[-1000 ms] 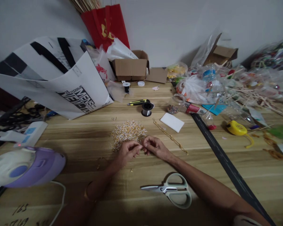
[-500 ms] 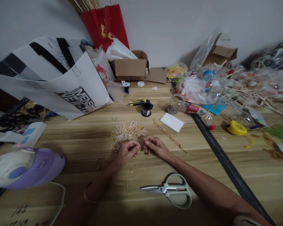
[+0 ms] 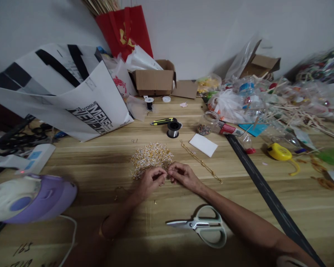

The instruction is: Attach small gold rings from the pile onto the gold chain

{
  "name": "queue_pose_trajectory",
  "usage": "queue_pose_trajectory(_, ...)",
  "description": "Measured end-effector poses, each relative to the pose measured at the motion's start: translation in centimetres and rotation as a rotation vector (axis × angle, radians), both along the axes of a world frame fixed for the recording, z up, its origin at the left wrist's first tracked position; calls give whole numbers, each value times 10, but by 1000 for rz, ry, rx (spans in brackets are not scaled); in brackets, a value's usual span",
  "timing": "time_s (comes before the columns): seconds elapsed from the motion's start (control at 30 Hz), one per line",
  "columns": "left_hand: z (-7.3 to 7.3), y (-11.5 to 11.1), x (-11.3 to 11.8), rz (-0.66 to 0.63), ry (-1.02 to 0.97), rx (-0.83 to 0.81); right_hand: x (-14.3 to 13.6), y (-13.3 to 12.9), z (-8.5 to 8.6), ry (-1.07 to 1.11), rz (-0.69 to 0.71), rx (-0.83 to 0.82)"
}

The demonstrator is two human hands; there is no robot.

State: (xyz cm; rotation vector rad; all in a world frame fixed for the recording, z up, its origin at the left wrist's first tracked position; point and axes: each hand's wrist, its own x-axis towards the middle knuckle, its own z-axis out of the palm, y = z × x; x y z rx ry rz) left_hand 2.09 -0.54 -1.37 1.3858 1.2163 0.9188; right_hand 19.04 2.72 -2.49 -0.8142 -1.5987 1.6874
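My left hand (image 3: 154,178) and my right hand (image 3: 184,175) meet at the near edge of a heap of small gold and clear beaded pieces (image 3: 150,157). Thumb and fingers are pinched together on both hands, their tips almost touching. Whatever lies between the fingertips is too small to make out. Right of the heap lies a gold chain (image 3: 202,162), stretched out at a slant. Scissors with pale handles (image 3: 200,225) rest in front of my right forearm. A tiny gold piece (image 3: 155,202) lies near my left wrist.
Behind the heap stand a spool of wire (image 3: 173,129), a yellow-black utility knife (image 3: 163,121) and a white pad (image 3: 203,145). A glass jar (image 3: 210,120) holds beads. A purple-white appliance (image 3: 41,200) sits at left, a yellow tape measure (image 3: 279,151) at right.
The fingertips of both hands have drawn closer together, with my right hand shifted slightly left. The things on the table stay where they were.
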Motion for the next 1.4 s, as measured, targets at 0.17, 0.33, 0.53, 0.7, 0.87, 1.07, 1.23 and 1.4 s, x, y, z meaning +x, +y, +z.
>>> queue_pose_trajectory(0.17,-6,0,-1,-6,-21,-18,1,1,1,18,-32,-30)
queue_pose_trajectory(0.33,-11,1,-3,-17,-74,-32,1,5,-1,38,-110,-56)
queue_pose_trajectory(0.53,-7,3,-4,31,-101,-70,2,8,-3,63,-145,-81)
queue_pose_trajectory(0.7,-1,3,-2,30,-85,-93,3,8,-3,89,-134,-80)
queue_pose_trajectory(0.87,0,2,-1,34,-77,-125,2,6,0,147,-63,-81)
queue_pose_trajectory(1.07,-1,-1,1,37,-59,-103,0,2,3,175,41,-99)
queue_pose_trajectory(1.23,-3,-3,3,44,-25,-68,1,1,7,122,68,-98)
queue_pose_trajectory(1.4,-5,-2,3,40,-31,-67,1,-1,9,57,80,-27)
